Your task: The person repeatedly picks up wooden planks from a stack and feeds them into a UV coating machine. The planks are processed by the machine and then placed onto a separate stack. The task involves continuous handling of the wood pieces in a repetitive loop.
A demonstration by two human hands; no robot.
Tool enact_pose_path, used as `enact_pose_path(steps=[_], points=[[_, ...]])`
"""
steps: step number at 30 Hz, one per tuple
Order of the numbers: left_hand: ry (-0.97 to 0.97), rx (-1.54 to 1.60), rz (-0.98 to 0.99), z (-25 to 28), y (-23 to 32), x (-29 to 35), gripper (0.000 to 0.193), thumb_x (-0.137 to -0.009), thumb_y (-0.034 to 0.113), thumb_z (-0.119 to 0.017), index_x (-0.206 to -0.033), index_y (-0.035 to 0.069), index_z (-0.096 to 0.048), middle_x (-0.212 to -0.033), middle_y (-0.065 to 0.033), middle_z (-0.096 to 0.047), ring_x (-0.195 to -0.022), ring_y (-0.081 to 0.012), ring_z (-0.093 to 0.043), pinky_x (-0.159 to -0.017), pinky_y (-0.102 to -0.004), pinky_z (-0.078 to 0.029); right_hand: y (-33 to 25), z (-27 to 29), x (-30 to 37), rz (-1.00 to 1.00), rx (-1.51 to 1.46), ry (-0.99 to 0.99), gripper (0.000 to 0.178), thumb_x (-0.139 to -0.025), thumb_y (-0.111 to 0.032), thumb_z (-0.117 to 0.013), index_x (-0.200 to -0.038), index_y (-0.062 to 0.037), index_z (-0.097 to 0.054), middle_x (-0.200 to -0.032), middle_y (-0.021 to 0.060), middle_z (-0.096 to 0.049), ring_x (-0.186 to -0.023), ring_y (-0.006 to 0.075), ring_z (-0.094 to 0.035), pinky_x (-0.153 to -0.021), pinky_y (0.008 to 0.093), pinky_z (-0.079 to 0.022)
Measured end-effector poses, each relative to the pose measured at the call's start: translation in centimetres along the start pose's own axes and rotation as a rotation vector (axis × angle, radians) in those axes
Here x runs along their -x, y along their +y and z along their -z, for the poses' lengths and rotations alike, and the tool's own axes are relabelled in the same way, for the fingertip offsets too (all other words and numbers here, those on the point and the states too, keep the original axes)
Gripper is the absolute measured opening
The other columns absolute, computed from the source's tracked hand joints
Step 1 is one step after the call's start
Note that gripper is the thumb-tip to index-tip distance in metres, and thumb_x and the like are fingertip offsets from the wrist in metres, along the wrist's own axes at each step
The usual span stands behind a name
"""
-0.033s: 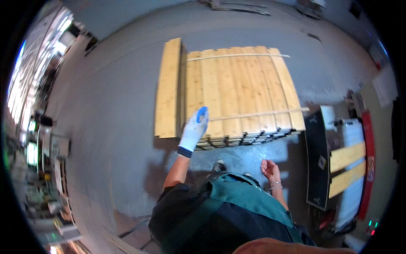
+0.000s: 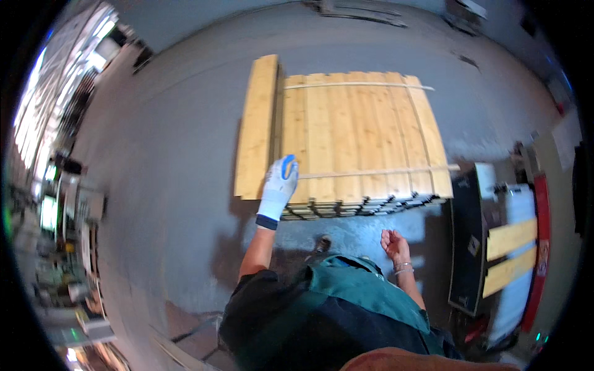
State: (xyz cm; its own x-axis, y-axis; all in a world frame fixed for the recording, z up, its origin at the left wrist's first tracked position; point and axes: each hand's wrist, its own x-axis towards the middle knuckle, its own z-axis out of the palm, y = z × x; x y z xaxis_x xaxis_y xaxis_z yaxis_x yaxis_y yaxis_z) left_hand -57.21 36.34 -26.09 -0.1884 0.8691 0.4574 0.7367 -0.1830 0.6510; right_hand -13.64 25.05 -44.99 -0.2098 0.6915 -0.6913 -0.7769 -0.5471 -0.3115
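Observation:
My left hand (image 2: 278, 182), in a white glove with blue fingertips, is over the left front part of a stack of light wooden boards (image 2: 352, 136). Thumb and fingers are bent and apart, with nothing visible between them. Beside it ends the nearer of two thin wooden strips (image 2: 377, 172) lying across the boards; the farther strip (image 2: 359, 84) runs near the far end. A higher pile of boards (image 2: 257, 130) rises along the stack's left side. My bare right hand (image 2: 394, 245), a bracelet at its wrist, hangs palm up before my body, fingers loosely curled and empty.
At the right stands a dark panel (image 2: 467, 241) beside a unit carrying two short boards (image 2: 512, 240), with a red edge (image 2: 539, 247). Grey floor (image 2: 173, 154) surrounds the stack. A pallet jack shape (image 2: 365, 13) lies at the far wall. Shelves and clutter line the left.
The whole view has shifted slightly, so the stack appears a little farther right. My left hand has moved left relative to the boards. My right hand keeps nearly the same place.

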Motion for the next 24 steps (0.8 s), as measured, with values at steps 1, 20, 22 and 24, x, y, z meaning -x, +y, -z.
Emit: enact_pose_path(steps=[1, 20, 22, 24], points=[[0.044, -0.202, 0.032, 2.7, -1.9, -0.4, 0.034, -0.092, 0.03, -0.058, -0.117, 0.007, -0.062, -0.112, -0.0155, -0.065, -0.104, -0.0301, -0.06, -0.089, -0.0413, -0.046, 0.3, -3.8, -1.6, -0.022, 0.058, -0.03, 0.024, -0.096, -0.022, -0.053, -0.105, 0.0004, -0.058, -0.103, 0.0155, -0.068, -0.088, 0.0256, -0.066, -0.077, 0.0391, -0.056], [-0.168, -0.258, 0.204, 8.0, -8.6, 2.3, 0.025, -0.091, 0.027, -0.057, -0.086, 0.002, -0.06, -0.084, -0.021, -0.063, -0.083, -0.0408, -0.061, -0.074, -0.0502, -0.047, 17.2, -38.9, -10.7, 0.305, 1.013, -0.405, 0.041, -0.079, -0.022, -0.08, -0.097, 0.0077, -0.058, -0.092, 0.0105, -0.064, -0.082, 0.0121, -0.06, -0.07, 0.0241, -0.05], [-0.265, -0.024, 0.263, 7.5, -7.4, 2.1, 0.025, -0.091, 0.025, -0.058, -0.09, -0.001, -0.061, -0.088, -0.0222, -0.064, -0.085, -0.0405, -0.062, -0.073, -0.0461, -0.048, 14.8, -37.3, -11.0, 0.378, 0.946, -0.409, 0.048, -0.079, -0.021, -0.08, -0.104, 0.012, -0.058, -0.098, 0.0135, -0.065, -0.089, 0.0149, -0.062, -0.077, 0.0261, -0.051], [-0.316, 0.259, 0.359, 6.7, -6.3, 2.6, 0.027, -0.097, 0.023, -0.055, -0.105, -0.002, -0.063, -0.092, -0.0187, -0.067, -0.085, -0.0267, -0.066, -0.075, -0.036, -0.05, 11.8, -35.2, -9.7, 0.506, 1.095, -0.202, 0.068, -0.08, -0.023, -0.079, -0.122, 0.0197, -0.047, -0.109, 0.0188, -0.064, -0.095, 0.0192, -0.063, -0.083, 0.0312, -0.051]])
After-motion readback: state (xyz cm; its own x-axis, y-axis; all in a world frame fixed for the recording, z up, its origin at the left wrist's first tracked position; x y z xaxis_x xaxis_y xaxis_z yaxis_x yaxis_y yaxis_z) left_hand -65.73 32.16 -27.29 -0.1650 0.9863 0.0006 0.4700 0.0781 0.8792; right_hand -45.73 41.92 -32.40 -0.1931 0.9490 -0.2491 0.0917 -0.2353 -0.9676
